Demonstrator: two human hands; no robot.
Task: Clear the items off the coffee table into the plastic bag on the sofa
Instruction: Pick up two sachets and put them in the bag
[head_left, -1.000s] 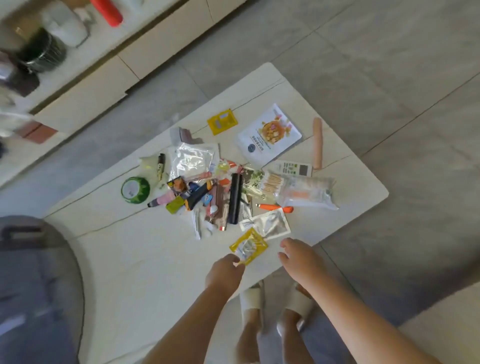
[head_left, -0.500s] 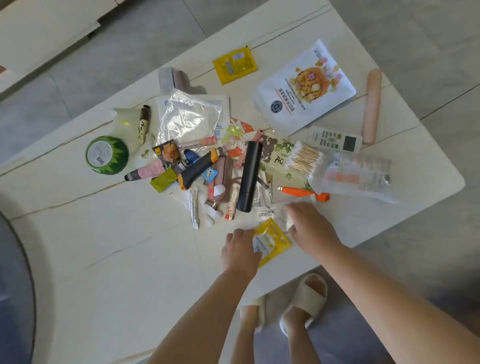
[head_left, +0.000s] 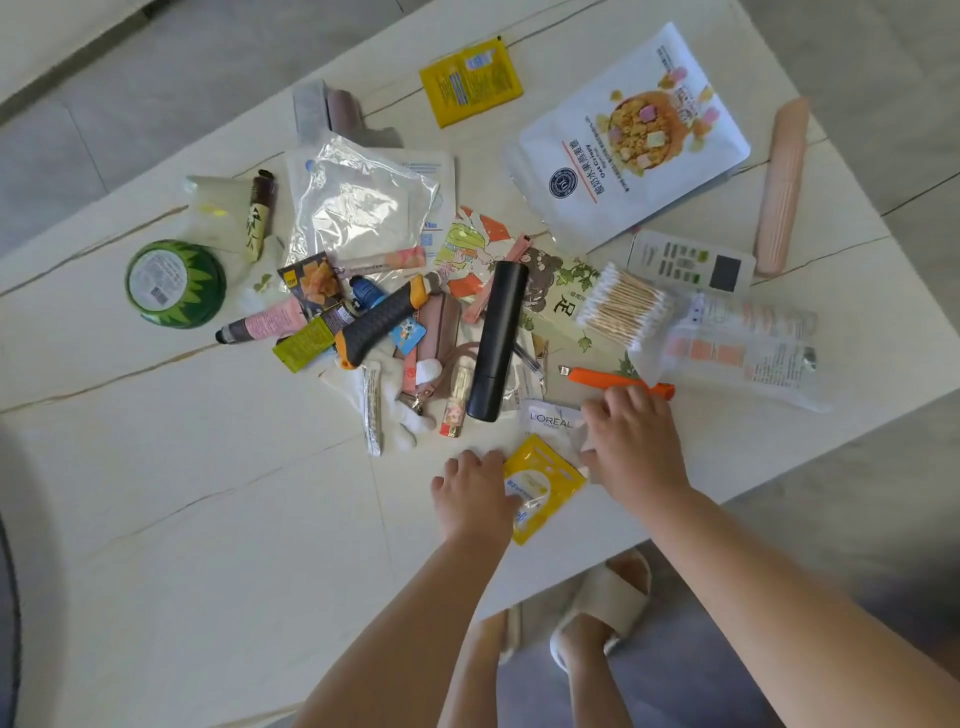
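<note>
Both hands have advanced onto the nearest packets. Left hand (head_left: 475, 493) presses the yellow sachet (head_left: 540, 486) with curled fingers; right hand (head_left: 631, 441) pinches the white sachet (head_left: 550, 418), starting at the coffee table (head_left: 208, 519) edge. No bag is visible.

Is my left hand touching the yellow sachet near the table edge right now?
Touching. The head view shows the left hand lying over the left edge of the yellow sachet, with no gap between them.

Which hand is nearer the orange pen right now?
Right. The right hand lies just below the orange pen, fingertips almost at it. The left hand is farther down and to the left, on the yellow sachet.
</note>
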